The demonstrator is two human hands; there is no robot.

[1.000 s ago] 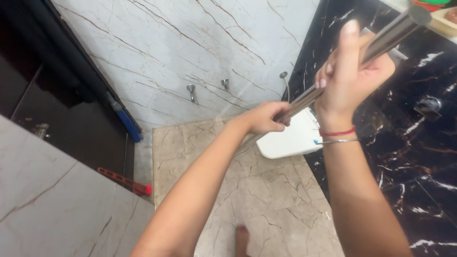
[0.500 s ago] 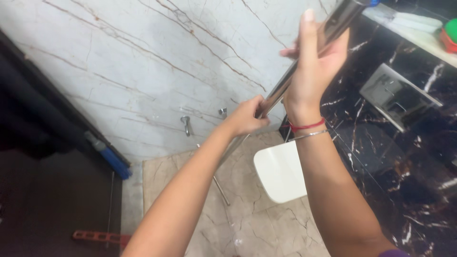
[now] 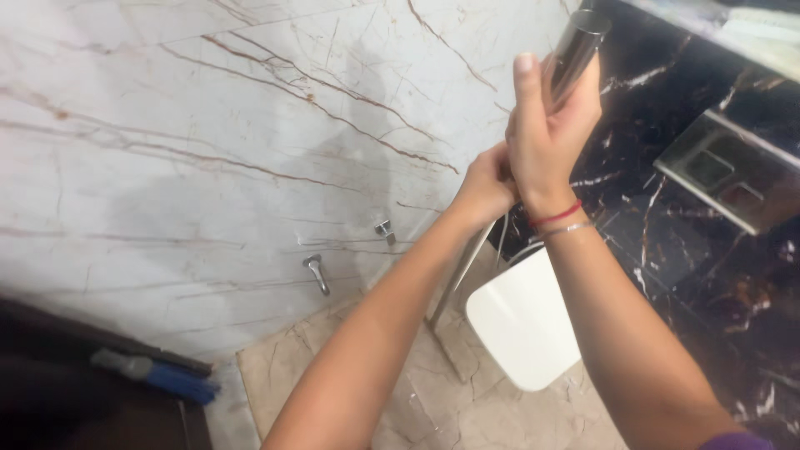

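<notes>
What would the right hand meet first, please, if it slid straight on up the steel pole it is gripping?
Probably nothing: the right hand sits just below the steel pole's top end, and beyond it the way looks free, though depth is unclear.

metal pole [image 3: 575, 50]: the middle is hidden inside both hands; the low part goes behind the left arm, and the bottom end is too blurry to make out.
right hand [image 3: 546, 133]: its palm is hidden against the pole.
left hand [image 3: 485, 187]: mostly hidden behind the right hand and wrist; its fingers can't be seen.
white toilet lid [image 3: 523, 321]: its top corner is hidden by the right arm.
blue brush [image 3: 171, 379]: blurry, partly lost in the dark corner.
shelf [image 3: 750, 37]: cut off by the top edge, things on it too blurry to tell.
</notes>
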